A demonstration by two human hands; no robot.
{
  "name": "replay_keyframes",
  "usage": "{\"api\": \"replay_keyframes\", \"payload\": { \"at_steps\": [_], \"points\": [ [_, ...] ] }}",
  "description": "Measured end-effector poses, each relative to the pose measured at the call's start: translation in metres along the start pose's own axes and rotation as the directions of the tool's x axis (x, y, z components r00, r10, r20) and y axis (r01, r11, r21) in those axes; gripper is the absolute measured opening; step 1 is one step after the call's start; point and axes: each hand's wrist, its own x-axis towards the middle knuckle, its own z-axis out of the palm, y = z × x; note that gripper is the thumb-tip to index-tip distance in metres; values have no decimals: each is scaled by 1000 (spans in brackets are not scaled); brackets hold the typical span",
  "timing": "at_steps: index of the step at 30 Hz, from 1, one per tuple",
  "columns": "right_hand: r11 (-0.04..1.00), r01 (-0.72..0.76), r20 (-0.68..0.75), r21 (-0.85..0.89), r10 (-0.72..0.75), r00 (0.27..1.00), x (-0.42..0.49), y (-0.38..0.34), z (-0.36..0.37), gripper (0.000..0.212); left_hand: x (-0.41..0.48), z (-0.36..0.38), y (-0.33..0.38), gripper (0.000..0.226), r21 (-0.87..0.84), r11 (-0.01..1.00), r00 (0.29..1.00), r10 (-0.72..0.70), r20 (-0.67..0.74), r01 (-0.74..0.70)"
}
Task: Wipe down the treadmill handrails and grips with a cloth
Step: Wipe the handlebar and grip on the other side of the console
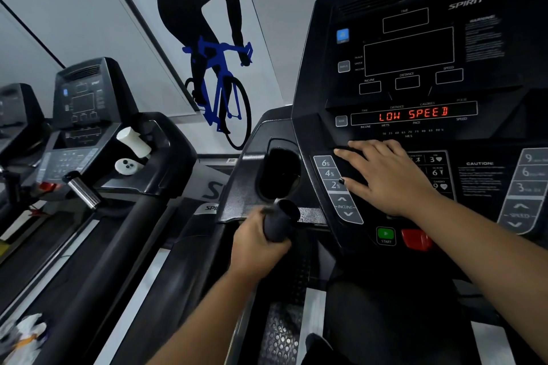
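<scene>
I stand at a black treadmill whose console (415,115) reads LOW SPEED. My left hand (258,249) grips the black, rounded grip (280,221) at the end of the left handrail; the hand is motion-blurred. My right hand (388,175) lies flat with spread fingers on the keypad panel, right of the incline buttons (330,173). The surface under its fingers is dark, and I cannot tell whether a dark cloth lies there. No cloth shows plainly in either hand.
A green START button (385,235) and a red stop button (416,238) sit below my right hand. The neighbouring treadmill (89,115) on the left holds a white bottle (133,142) and a white controller (127,166). A crumpled white thing (25,335) lies at bottom left.
</scene>
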Motion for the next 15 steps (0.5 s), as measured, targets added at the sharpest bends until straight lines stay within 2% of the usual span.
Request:
{"api": "replay_keyframes", "payload": {
  "at_steps": [1, 3, 7, 12, 15],
  "points": [
    [1000, -1, -3, 1, 1, 1000, 0, 0, 0, 65, -8, 5, -9, 35, 90, 996, 993, 32, -111, -22],
    [1000, -3, -9, -2, 3, 1000, -1, 0, 1, 64, -13, 13, -20, 35, 140, 989, 969, 83, -232, -51],
    [1000, 6, -1, 2, -6, 1000, 0, 1, 0, 64, -12, 19, -28, 38, 151, 988, 958, 55, -282, -12],
    [1000, 5, -4, 6, -5, 1000, -1, 1, 1, 64, -33, 30, -42, 56, -25, 995, 926, -103, -364, 101],
    [1000, 10, -10, 8, -10, 1000, 0, 1, 1, 63, -36, 31, -41, 56, -17, 998, 922, -68, -381, 66]
  ]
}}
